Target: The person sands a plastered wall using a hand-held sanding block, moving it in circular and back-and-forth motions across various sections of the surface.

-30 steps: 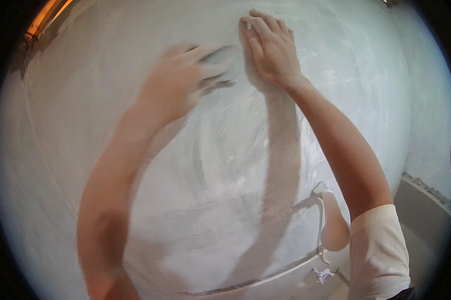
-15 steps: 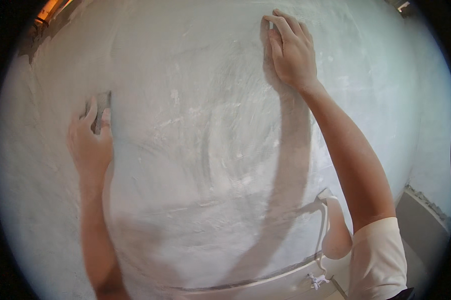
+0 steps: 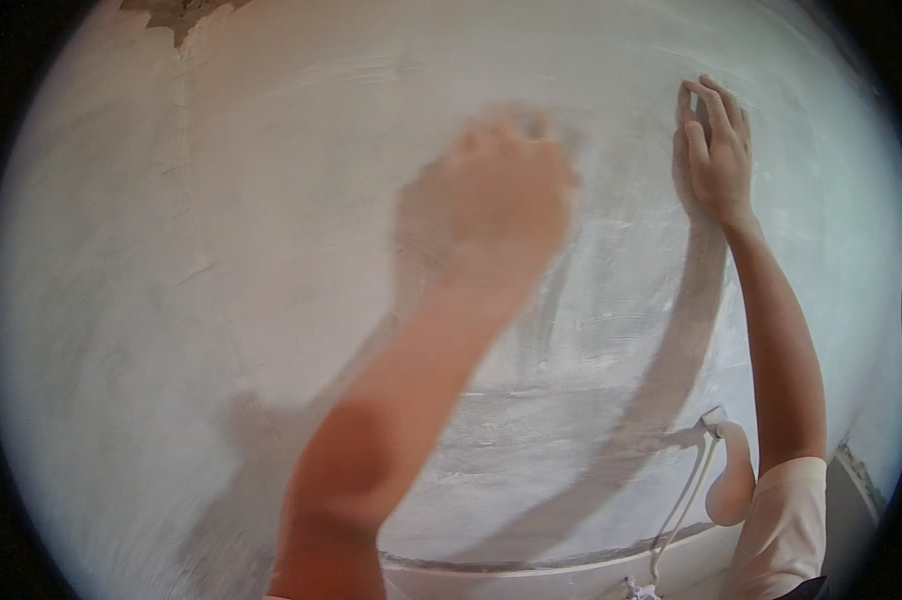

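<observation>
My left hand is raised before the pale grey plastered wall, its fingers curled and blurred by motion. A dark grey edge of a flat sanding pad shows faintly at the fingertips; the rest of the pad is hidden. Farther right and higher, my right hand rests with its fingertips against the wall. Those fingers are bent and apart, with a gap between index finger and thumb and nothing visible in them. Streaks and smears of plaster cover the wall between and below my hands.
A wall bracket stands beside my right forearm, with a rounded tan thing and a pale hose below it. Lower down is a white tap handle. A rough brown patch breaks the plaster at the upper left.
My left hand has swept from the left side toward the middle of the wall and up. In the picture, my right hand and the wall fittings sit farther right and lower.
</observation>
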### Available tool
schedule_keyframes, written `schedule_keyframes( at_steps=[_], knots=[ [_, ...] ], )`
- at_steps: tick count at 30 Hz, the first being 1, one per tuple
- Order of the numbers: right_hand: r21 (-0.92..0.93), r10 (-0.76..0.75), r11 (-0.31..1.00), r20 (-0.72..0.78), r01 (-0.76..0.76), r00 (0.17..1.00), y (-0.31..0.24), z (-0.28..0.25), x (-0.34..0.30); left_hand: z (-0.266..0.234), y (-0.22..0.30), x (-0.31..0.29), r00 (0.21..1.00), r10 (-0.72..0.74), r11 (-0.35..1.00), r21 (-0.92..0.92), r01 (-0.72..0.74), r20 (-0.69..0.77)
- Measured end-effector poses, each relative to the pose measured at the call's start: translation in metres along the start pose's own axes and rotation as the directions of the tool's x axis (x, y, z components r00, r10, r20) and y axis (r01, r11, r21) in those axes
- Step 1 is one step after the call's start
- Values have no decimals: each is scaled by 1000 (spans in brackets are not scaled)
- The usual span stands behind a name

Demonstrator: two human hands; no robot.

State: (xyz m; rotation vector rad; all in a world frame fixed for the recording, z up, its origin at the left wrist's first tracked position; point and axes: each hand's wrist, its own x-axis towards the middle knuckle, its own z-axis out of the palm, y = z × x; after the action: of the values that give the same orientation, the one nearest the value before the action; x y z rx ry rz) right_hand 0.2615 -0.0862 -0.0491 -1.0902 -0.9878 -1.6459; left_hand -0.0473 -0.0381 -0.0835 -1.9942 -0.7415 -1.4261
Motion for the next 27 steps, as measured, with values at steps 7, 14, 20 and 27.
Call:
schedule_keyframes(
  at_steps=[7, 14, 20, 27],
  knots=[
    [-38, 32, 999, -29, -33, 999, -5, 4, 3, -33, -253, -62, 865, -415, 845, 233, 481, -283],
    [-195, 25, 981, 29, -19, 999, -11, 16, -2, 3, -219, -55, 887, -325, 882, 234, 410, -327],
    [-104, 192, 977, 32, -188, 981, -45, 23, -5, 18, 13, -7, 989, 40, 999, -21, -44, -142],
    [-94, 143, 987, 124, -132, 982, -13, 1, -6, 25, -35, -4, 994, 5, 999, 51, 0, -105]
  ],
)
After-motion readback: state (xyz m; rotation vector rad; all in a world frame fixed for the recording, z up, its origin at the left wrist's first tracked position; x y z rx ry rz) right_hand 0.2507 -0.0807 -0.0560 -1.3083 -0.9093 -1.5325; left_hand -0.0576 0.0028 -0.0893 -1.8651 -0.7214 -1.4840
